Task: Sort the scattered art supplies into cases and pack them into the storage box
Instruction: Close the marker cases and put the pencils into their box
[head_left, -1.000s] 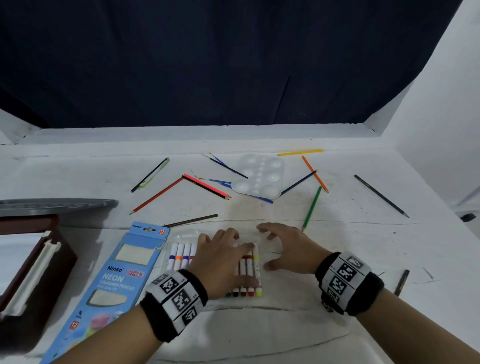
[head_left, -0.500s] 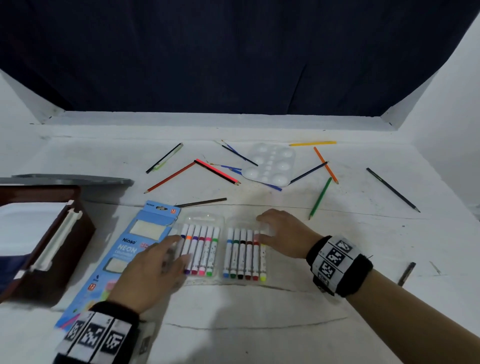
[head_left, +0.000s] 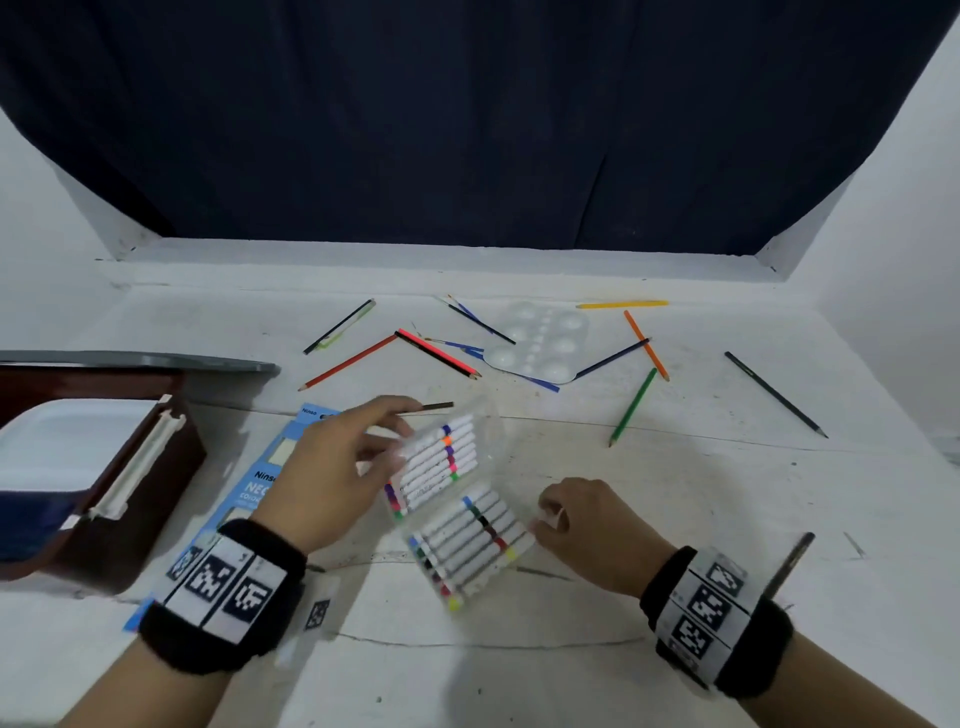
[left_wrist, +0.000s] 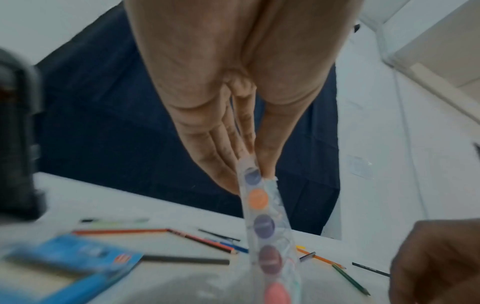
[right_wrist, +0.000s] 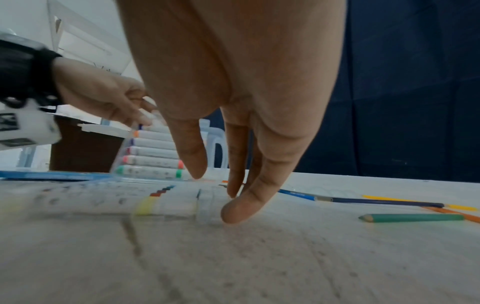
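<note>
A clear plastic marker case (head_left: 457, 514) lies open near the table's front. Both halves hold white markers with coloured ends. My left hand (head_left: 400, 426) pinches the far edge of the left half (left_wrist: 259, 205) between thumb and fingers and holds it tilted up off the table. The right half (right_wrist: 166, 203) lies flat. My right hand (head_left: 545, 519) touches the end of that flat half with nearly straight fingertips (right_wrist: 233, 211); the thumb hangs just above it. The brown storage box (head_left: 150, 499) stands open at the left with a white tray inside.
A blue Ninso pencil box (head_left: 249, 488) lies under my left wrist. Behind the case are scattered coloured pencils, thin brushes and a white palette (head_left: 540, 340). A green pencil (head_left: 632, 407), a black pencil (head_left: 774, 393) and a dark stick (head_left: 792, 558) lie to the right.
The case lay flat with both halves open. My left hand has taken the left half's edge and swung it upward, and the whole case has turned. My right hand stays at the right half's end.
</note>
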